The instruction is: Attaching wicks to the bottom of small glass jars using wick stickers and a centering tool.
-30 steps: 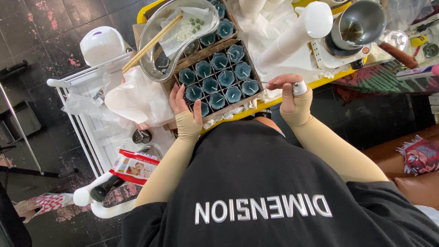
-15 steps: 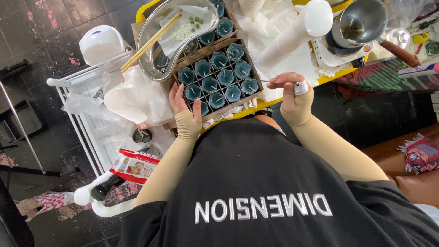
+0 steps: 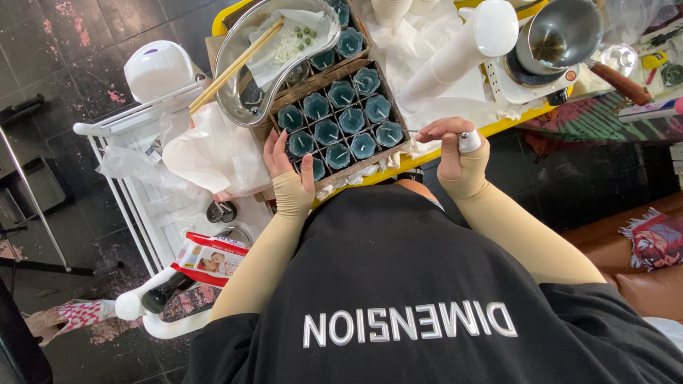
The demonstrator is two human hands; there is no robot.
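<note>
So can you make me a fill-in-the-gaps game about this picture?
1. The little cups in the box are dark ____.
2. The left hand rests on the edge of the cardboard ____.
3. Two wooden ____ lie across the metal tray.
4. The right hand holds a small ____ object.

Answers: teal, box, chopsticks, white

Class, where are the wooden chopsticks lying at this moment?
In the head view, the wooden chopsticks lie slanted across the kidney-shaped metal dish, upper left, just above the box of teal candles that the left hand touches.
</note>
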